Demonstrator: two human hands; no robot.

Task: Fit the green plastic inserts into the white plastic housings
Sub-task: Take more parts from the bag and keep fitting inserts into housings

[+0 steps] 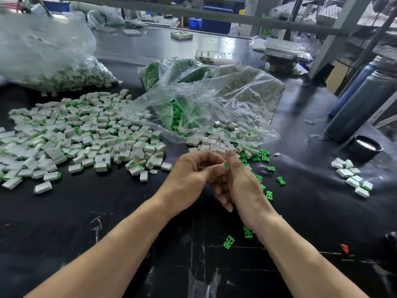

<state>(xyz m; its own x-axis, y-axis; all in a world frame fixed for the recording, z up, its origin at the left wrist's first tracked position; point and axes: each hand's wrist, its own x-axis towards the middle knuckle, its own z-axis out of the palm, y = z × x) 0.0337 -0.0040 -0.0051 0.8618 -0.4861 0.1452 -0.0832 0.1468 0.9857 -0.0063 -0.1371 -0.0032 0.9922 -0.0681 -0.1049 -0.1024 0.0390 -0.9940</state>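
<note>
Big pile of assembled white plastic housings w/ green inserts (86, 134) lies on black tabletop (107, 211); many loose green plastic inserts (263, 154) left. Left hand (189, 175) & right hand (240, 179) grip clamped on one small green insert (226, 165).

Matt black worktop (107, 211), smooth but scuffed with pale scratches, turning glossy farther back. Hard white plastic housings (81, 134) with a dull satin face, bright green plastic inserts (228, 241) slightly shiny, crinkled clear plastic film bags (214, 97) catching glare. Brushed dark metal on the cylindrical flask (361, 108) and a glossy black rim on its cap (365, 147), grey painted metal on the shelf frame (335, 31), glossy blue plastic on the bins (212, 23).
</note>
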